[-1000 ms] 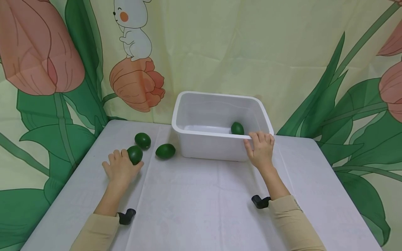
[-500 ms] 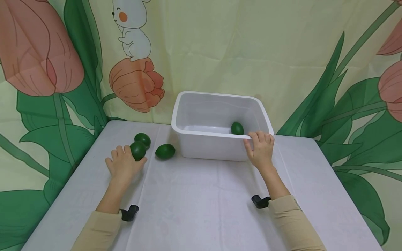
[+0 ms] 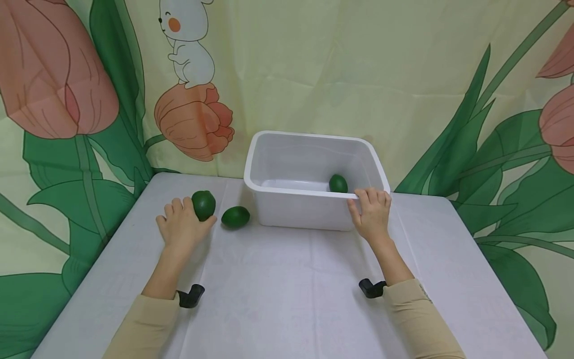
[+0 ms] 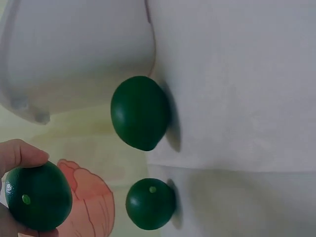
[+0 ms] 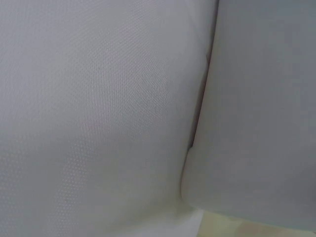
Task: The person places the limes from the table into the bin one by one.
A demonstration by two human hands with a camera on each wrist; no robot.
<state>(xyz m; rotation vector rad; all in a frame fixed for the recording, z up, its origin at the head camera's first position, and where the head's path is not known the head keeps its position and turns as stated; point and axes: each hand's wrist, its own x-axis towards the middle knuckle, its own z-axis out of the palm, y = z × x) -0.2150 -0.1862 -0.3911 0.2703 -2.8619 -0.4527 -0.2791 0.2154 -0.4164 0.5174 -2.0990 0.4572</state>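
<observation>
My left hand (image 3: 184,224) grips a dark green lime (image 4: 39,200) between thumb and fingers. It is lifted off the tabletop in the left wrist view. Two more limes rest on the white cloth beyond: a pointed one (image 4: 140,113) near the bin and a rounder one (image 4: 150,204), which the held lime hides in the head view. At the bin's front right corner, my right hand (image 3: 373,214) holds the rim with fingers hooked over it. The white plastic bin (image 3: 300,208) has one lime (image 3: 338,183) lying inside, toward its right end.
A white cloth (image 3: 278,289) covers the table. Behind it hangs a pale yellow curtain (image 3: 305,65) printed with tulips and a white animal; the bin stands close to it. The right wrist view holds only cloth and the bin's wall (image 5: 256,113).
My left hand has moved right and slightly away from me with its lime, which now covers the lime behind it. My right hand and the bin stay put.
</observation>
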